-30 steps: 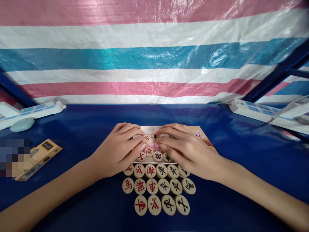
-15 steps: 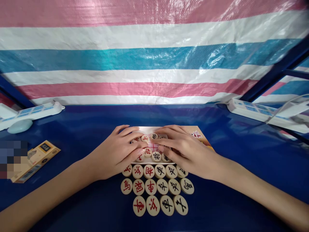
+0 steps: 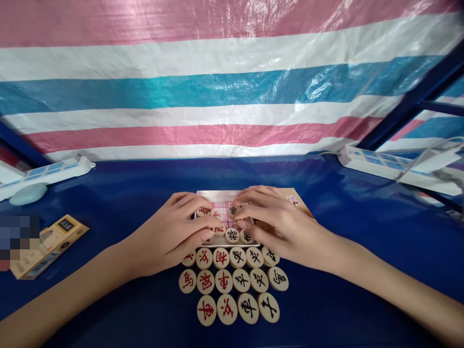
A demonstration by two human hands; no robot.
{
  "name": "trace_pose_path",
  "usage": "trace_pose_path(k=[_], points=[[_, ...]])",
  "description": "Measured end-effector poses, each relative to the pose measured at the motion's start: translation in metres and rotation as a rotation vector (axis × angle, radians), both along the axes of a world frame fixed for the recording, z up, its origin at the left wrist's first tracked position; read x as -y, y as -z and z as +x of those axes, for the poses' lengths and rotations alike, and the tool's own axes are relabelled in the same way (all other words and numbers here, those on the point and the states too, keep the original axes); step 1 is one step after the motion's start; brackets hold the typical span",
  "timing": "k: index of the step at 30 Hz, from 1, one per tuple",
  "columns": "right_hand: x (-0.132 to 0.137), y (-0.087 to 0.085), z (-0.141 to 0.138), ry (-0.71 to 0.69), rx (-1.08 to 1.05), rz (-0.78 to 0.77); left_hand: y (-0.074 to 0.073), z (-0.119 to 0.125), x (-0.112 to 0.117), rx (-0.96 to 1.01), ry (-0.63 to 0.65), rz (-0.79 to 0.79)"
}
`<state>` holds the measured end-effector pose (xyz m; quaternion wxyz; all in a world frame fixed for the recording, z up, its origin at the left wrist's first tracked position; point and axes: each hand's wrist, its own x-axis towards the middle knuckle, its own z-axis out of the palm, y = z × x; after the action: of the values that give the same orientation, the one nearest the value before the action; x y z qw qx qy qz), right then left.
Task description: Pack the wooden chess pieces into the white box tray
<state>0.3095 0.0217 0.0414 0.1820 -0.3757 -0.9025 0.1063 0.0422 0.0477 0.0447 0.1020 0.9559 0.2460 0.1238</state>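
Note:
A shallow white box point(image 3: 228, 194) with a pink grid paper inside holds several round Chinese chess pieces, red-marked on the left and black-marked on the right. My left hand point(image 3: 177, 229) lies over its left side, fingers spread and fingertips at the red pieces. From the right, my right hand point(image 3: 279, 217) reaches over the black pieces with its fingers apart and curved. Its fingertips touch a black-marked piece point(image 3: 233, 211) near the middle. Another black-marked piece point(image 3: 232, 235) lies by the near rim. My hands partly cover the pieces at both sides.
Three rows of chess pieces point(image 3: 224, 281) lie on the blue table point(image 3: 145, 179) in front of the box, red left and black right. A small carton point(image 3: 50, 246), a pale rounded object point(image 3: 29, 194) and a power strip point(image 3: 54, 171) are left; another power strip point(image 3: 384, 166) is right.
My hands have drawn slightly apart, uncovering more of the pink grid. The red and black pieces at the middle of the box now stand farther from each other. The view has shifted slightly.

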Motion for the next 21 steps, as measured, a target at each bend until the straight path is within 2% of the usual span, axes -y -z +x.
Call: trace_pose_path(k=[4,9,11,16,21], points=[[0.001,-0.003,0.003,-0.079,0.006,-0.098,-0.001,-0.003,0.002,-0.017,0.051,-0.089],[0.001,-0.003,0.003,-0.098,-0.004,-0.093,0.000,-0.004,0.003,0.012,0.085,-0.116],[0.002,-0.002,0.003,-0.070,-0.024,-0.099,0.001,-0.002,0.004,0.036,0.057,-0.108],[0.000,0.002,0.001,0.059,-0.092,-0.082,0.009,0.004,0.001,0.137,-0.124,-0.051],[-0.006,0.006,-0.002,0.002,-0.068,-0.055,0.020,0.008,-0.008,0.161,-0.093,-0.091]])
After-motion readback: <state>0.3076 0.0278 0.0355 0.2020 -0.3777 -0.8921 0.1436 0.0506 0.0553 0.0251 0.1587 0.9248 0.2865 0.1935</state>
